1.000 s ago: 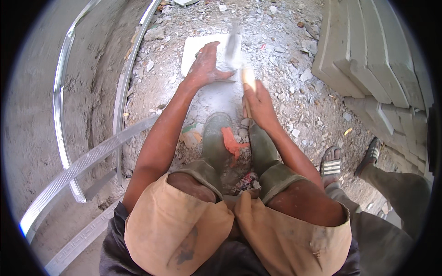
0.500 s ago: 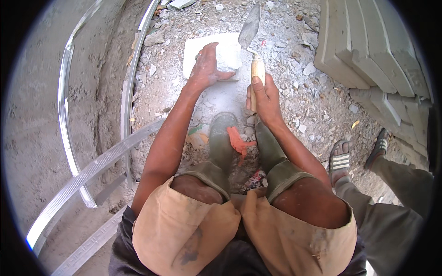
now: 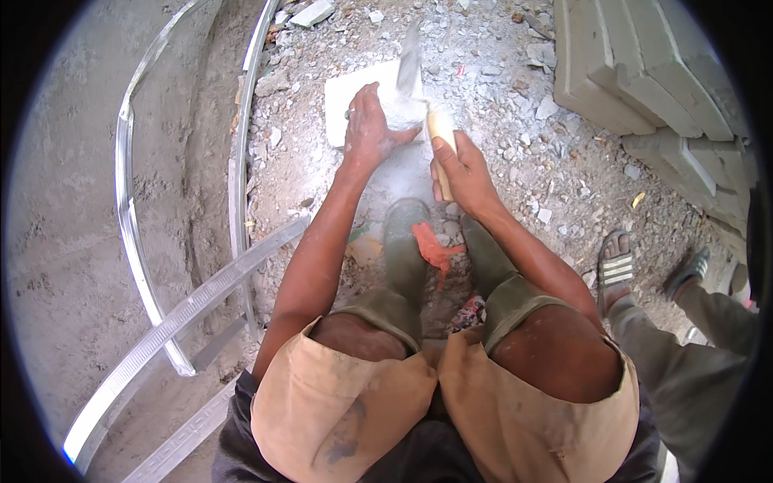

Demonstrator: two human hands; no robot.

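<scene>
A pale white block (image 3: 340,101) lies on the dusty ground in front of my boots. Over its top and near side spreads my left hand (image 3: 373,129), fingers bent and thumb stretched along the near edge, bracing it. My right hand (image 3: 465,173) is wrapped around the wooden handle of a trowel (image 3: 440,129), thumb along the top. The metal blade, smeared by motion, slants up across the block's right part; whether it touches the block I cannot tell. White powder coats the ground around the block.
Bent metal channels (image 3: 193,310) run along the left, by a grey wall (image 3: 72,185). Large grey slabs (image 3: 636,76) are stacked at the right. Another person's sandalled foot (image 3: 617,262) stands at my right. Rubble and an orange-red scrap (image 3: 436,249) lie near my boots (image 3: 407,249).
The trowel's blade has swung left, from beside the block to across its right part, as my right hand tilted the handle. My left hand stays on the block. The whole view has shifted slightly.
</scene>
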